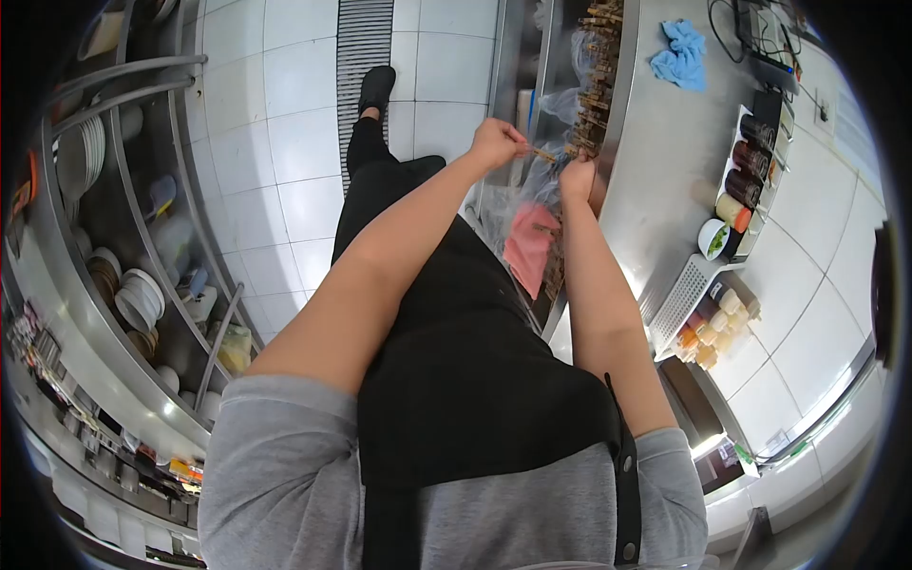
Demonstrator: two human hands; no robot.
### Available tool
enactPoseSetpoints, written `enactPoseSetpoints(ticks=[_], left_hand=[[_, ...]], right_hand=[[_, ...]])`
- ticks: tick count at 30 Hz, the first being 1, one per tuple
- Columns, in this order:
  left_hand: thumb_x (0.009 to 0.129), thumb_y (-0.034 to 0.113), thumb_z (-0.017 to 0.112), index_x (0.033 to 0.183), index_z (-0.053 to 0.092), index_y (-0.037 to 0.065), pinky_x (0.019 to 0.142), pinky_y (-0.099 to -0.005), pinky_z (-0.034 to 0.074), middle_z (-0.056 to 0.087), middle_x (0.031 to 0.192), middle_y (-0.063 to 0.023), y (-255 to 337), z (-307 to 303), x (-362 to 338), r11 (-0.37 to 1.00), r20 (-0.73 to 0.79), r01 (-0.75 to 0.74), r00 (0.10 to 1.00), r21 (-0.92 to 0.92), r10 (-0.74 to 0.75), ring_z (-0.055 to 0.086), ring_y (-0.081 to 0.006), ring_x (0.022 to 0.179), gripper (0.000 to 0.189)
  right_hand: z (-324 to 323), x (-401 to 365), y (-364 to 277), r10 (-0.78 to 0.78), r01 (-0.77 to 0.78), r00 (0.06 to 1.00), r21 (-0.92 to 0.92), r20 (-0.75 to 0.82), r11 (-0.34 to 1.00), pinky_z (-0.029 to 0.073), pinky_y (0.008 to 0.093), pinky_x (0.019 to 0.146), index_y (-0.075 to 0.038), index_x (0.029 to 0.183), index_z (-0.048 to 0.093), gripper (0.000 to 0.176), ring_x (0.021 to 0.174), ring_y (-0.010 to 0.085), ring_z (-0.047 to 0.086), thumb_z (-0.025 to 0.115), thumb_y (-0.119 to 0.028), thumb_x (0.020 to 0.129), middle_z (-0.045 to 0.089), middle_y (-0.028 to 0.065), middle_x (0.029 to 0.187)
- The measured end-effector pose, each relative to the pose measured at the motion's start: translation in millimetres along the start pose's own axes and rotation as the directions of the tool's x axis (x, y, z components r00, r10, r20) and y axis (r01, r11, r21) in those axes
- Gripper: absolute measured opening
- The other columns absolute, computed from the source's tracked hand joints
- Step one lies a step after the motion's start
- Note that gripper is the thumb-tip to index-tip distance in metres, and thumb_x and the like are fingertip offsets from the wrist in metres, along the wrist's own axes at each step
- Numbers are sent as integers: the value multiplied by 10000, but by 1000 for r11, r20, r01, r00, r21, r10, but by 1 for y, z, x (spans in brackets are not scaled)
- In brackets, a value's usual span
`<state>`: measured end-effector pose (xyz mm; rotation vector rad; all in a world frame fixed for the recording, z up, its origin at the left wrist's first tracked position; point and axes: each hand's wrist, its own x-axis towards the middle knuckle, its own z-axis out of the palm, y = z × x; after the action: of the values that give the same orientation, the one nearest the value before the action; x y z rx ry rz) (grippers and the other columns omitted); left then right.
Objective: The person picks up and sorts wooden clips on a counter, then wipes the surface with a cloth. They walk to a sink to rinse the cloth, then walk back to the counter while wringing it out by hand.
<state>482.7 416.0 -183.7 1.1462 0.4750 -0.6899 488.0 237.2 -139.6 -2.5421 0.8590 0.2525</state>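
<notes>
A row of wooden clothespins runs along the edge below the steel counter, with clear plastic bags hanging beside it. My left hand is closed in a pinch. A thin brown piece, apparently a clothespin, sticks out from its fingertips. Right by the row, my right hand has its fingers curled at the clothespins and plastic; what it grips is hidden. Under my forearms hangs a pink bag or sheet, with another brown clip on it.
On the steel counter to the right lie a blue cloth, a bowl of greens, a white basket and several sauce bottles. Shelves with plates stand at left. A floor drain grate crosses the white tiles.
</notes>
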Motion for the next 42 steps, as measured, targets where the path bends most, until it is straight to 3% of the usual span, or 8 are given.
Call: enactPoseSetpoints(ticks=[5,23,26,30,32,35,37,42], left_hand=[[778,37,783,856,652,-44,661,-267,565,696,784,-124,9,15,1,994,-61,-106,993,-24,104,691,-168,708,173],[780,-45,731,793,687,-65,572,-272,559,695,745,-138,25,78,9,983,-353,-181,917,40,184,696,-179,672,50],[812,-17,708,848,697,-77,607,-281,568,701,807,-153,20,76,20,992,-243,-127,963,-20,119,699,-201,719,70],[885,69,654,1071,655,-77,676,-280,566,701,895,-139,0,53,26,996,-175,-22,984,84,37,694,-194,774,237],[928,139,615,1162,631,-21,718,-266,556,692,938,-100,-10,21,22,984,-110,91,991,152,-75,678,-174,800,284],[942,194,624,1191,597,-8,717,-257,531,648,1065,-91,-26,-52,-1,957,-83,229,972,175,-218,653,-170,900,322],[915,189,655,951,635,6,598,-231,505,633,818,-52,-52,-118,-9,945,-142,252,964,208,-225,612,-141,679,187],[879,221,689,871,627,-6,422,-242,429,608,737,-62,-45,-163,-61,816,-328,400,904,418,-275,585,-134,554,235]], right_hand=[[-10,1,-4,119,-114,985,-51,121,992,419,466,981,60,1362,405,533,1181,468,523,492,-306,984,532,342,1273],[-16,-24,-14,17,-21,997,44,80,999,448,474,930,22,1307,446,469,1080,451,598,515,-296,970,631,304,1115],[-28,-44,-7,-165,154,982,110,94,982,412,473,999,5,1415,369,592,1227,428,506,539,-330,958,513,325,1302],[-49,-105,23,-623,618,779,-238,64,749,288,510,1116,-54,1486,300,739,1378,336,352,634,-345,894,400,239,1451],[-98,-149,25,-665,677,709,40,235,735,313,487,1109,-94,1468,360,694,1355,343,383,671,-283,878,439,183,1434],[-167,-186,58,-661,600,721,290,209,746,322,436,1114,-76,1393,464,564,1343,352,400,661,-100,865,433,147,1435],[-190,-194,121,-505,486,863,225,31,844,332,433,1105,-80,1295,551,480,1307,325,441,674,-30,834,445,146,1419],[-245,-195,229,-55,-131,897,-383,-439,915,304,494,1076,-86,1180,624,342,1293,357,413,682,-177,855,471,129,1380]])
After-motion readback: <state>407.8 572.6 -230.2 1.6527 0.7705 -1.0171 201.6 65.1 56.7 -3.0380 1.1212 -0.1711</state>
